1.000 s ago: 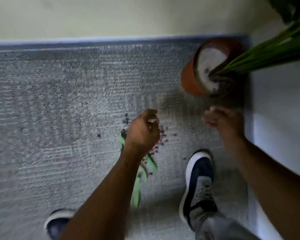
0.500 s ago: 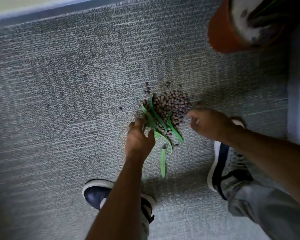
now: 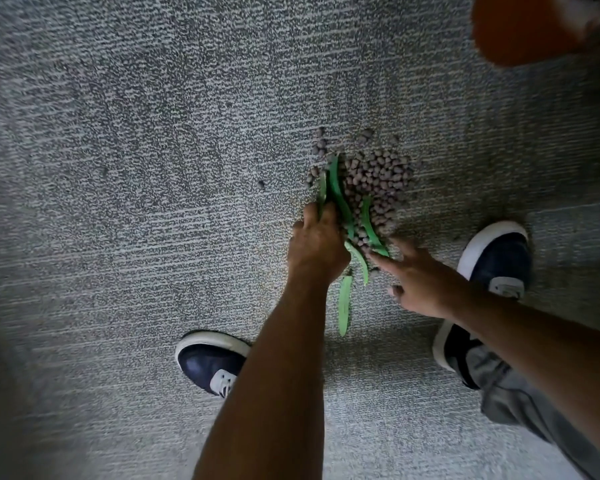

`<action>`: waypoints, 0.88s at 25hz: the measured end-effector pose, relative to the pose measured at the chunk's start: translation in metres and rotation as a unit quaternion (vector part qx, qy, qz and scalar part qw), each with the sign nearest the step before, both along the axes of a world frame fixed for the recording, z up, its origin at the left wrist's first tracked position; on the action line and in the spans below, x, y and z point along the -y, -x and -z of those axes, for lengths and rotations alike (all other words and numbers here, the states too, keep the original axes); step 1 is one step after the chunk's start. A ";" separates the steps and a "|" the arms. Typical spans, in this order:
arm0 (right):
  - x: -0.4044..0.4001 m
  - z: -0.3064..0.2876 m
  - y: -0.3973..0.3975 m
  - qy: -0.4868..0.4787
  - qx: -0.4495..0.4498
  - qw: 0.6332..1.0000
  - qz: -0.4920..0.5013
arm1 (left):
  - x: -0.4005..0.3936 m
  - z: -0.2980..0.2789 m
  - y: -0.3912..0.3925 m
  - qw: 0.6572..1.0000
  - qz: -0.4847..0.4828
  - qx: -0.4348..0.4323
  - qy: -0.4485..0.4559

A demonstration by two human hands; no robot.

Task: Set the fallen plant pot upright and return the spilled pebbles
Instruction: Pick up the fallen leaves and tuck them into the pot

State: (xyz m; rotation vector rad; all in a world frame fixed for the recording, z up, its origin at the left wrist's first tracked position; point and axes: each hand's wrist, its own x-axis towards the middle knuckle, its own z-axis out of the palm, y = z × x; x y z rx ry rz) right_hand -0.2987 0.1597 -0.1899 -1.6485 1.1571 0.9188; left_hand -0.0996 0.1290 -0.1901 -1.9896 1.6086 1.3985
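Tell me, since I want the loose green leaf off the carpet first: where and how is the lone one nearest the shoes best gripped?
Pinch the green leaf at its lower tip, probably coming from the shoe side. It lies flat and narrow on the carpet, apart from the pebble pile; its upper end sits close to the left hand and other leaves.

Orange pot (image 3: 520,29) cut off at top edge; left hand's fingers (image 3: 317,216) hidden among leaves (image 3: 340,199).

I can read no text, label, brand or number on anything here, not even on my shoes (image 3: 215,367).
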 end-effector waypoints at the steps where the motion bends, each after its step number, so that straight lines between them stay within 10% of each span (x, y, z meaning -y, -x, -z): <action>1: 0.002 0.001 -0.003 0.004 0.005 1.000 0.002 | 0.000 -0.001 0.000 1.000 -0.003 -0.008 0.008; 6: 0.010 -0.001 -0.007 0.122 0.061 0.991 -0.006 | 0.007 -0.001 -0.019 0.996 -0.030 0.003 0.079; 10: 0.019 -0.013 -0.015 0.245 0.116 0.947 0.172 | -0.002 -0.004 -0.029 0.985 -0.126 0.002 0.117; 22: 0.072 0.003 -0.076 0.217 0.028 0.858 0.464 | -0.047 -0.003 -0.022 0.915 -0.397 -0.076 -0.005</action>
